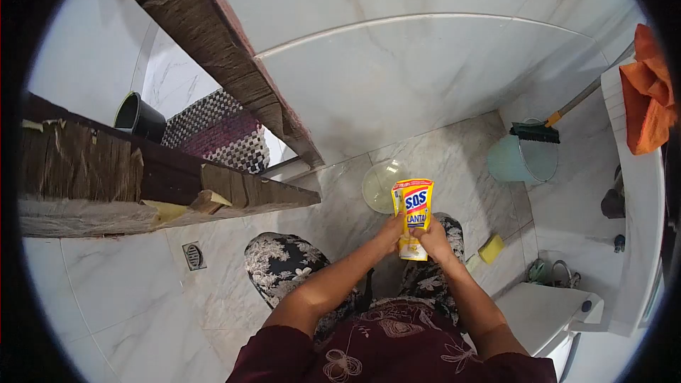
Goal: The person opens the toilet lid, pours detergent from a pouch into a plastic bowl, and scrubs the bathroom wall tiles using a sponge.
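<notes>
A yellow pouch (415,206) with red and blue lettering is held upright in front of my knees. My left hand (390,232) grips its left side, and my right hand (434,240) grips its right side with the thumb across the front. Just behind the pouch, a clear round basin (383,183) rests on the marble floor, partly hidden by the pouch. To the right of my right knee lies a yellow sponge (491,249) on the floor.
A light bucket (516,159) with a green brush (535,132) over it stands at the right wall. An orange cloth (647,99) hangs at far right. The toilet (543,308) is at lower right. A floor drain (194,256) and wooden door frame (234,64) are left.
</notes>
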Available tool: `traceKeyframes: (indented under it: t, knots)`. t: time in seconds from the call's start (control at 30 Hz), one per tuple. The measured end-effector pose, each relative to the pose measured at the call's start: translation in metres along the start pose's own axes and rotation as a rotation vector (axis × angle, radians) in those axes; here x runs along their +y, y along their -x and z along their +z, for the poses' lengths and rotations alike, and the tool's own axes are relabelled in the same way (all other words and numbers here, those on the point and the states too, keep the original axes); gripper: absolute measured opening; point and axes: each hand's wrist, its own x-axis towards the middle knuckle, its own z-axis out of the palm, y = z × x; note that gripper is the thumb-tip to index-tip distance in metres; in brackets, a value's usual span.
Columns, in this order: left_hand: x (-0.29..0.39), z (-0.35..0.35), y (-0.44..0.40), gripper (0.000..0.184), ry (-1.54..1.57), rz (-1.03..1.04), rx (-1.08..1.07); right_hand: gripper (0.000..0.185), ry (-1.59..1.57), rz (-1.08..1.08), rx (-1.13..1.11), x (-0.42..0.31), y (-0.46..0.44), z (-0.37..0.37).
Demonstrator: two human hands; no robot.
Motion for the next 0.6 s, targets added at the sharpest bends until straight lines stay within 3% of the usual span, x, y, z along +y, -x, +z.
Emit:
traceKeyframes:
  t: [0.07,0.23,0.47,0.6]
  knots:
    - [-0.004,-0.003,-0.006,0.045,0.025,-0.006,-0.064,0.035,0.099,-0.016,0.023,-0.007,0.002,-0.001]
    - [0.008,0.012,0.011,0.043,0.067,-0.009,0.025,0.040,0.304,-0.053,0.021,-0.013,0.002,-0.004]
    - [0.004,0.005,0.005,0.044,0.017,-0.068,-0.060,0.035,0.399,-0.072,0.056,-0.031,0.006,-0.006]
    - [-0.002,0.002,0.000,0.044,-0.063,-0.002,-0.026,0.037,0.382,-0.077,0.029,-0.029,0.004,-0.009]
